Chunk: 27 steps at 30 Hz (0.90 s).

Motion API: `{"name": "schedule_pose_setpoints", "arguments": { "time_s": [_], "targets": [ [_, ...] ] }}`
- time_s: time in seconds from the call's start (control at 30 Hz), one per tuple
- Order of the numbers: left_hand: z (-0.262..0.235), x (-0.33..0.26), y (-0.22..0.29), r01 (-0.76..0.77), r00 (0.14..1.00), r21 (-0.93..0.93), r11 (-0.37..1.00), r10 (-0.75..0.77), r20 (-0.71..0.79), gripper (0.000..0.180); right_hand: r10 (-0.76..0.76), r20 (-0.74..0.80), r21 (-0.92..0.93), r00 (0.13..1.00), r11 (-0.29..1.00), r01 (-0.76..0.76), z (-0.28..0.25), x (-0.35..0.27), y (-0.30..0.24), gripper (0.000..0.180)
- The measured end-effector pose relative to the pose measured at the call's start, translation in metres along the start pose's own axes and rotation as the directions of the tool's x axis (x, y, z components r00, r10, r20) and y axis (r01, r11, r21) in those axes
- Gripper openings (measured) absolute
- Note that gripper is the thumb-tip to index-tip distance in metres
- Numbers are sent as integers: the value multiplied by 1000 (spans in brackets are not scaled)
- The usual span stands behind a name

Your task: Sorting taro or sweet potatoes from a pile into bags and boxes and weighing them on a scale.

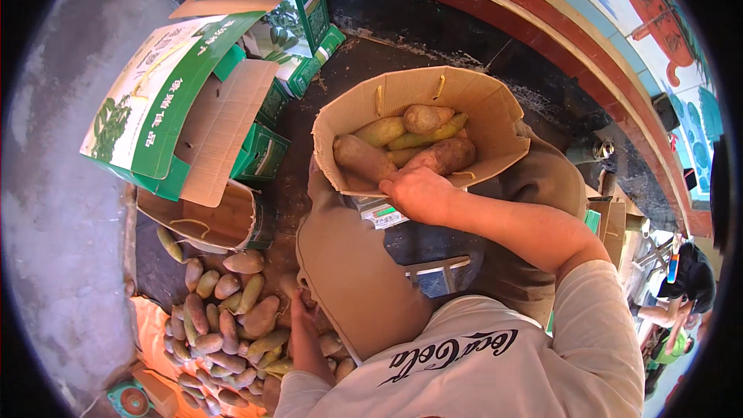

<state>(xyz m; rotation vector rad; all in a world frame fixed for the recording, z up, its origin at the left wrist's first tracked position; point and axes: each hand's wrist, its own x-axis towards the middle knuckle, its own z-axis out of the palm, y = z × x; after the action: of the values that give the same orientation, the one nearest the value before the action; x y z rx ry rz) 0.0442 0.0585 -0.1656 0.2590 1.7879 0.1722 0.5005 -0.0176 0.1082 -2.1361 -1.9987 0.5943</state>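
The right hand, in the head view, rests at the near rim of the carton holding tubers, perhaps steadying it, while the left hand sits beside the heaped pile, and I can't tell either grip.

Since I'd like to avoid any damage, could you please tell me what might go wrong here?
The right hand, at the near rim of the open carton, might jolt or tip it. The loosely heaped tubers beside the left hand could roll or bruise if disturbed.
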Motion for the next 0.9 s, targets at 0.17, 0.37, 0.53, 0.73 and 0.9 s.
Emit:
{"name": "schedule_pose_setpoints", "arguments": {
  "time_s": [0.17, 0.37, 0.53, 0.73, 0.9],
  "targets": [
    [28, -71, 18, -116, 852, -245, 963, 223, 473, 43, -12, 77, 11, 997, 1000, 11, -21, 2, -15, 17],
    [70, -205, 108, -582, 720, -248, 774, 633, 285, 44, 6, 70, 50, 998, 999, -9, -20, -5, -7, 16],
    [115, -331, 166, -914, 377, -2, 405, 853, 360, 49, -20, -7, 54, 1000, 998, 20, -11, -5, -5, 16],
    [195, -393, 193, -965, 165, -71, 254, 792, 588, 57, -38, -28, 37, 999, 999, 39, -11, -7, -3, 17],
    [209, -400, 192, -996, 49, -15, 86, 682, 729, 48, -65, -35, 35, 997, 997, 66, -14, -8, -3, 18]
  ]
}}
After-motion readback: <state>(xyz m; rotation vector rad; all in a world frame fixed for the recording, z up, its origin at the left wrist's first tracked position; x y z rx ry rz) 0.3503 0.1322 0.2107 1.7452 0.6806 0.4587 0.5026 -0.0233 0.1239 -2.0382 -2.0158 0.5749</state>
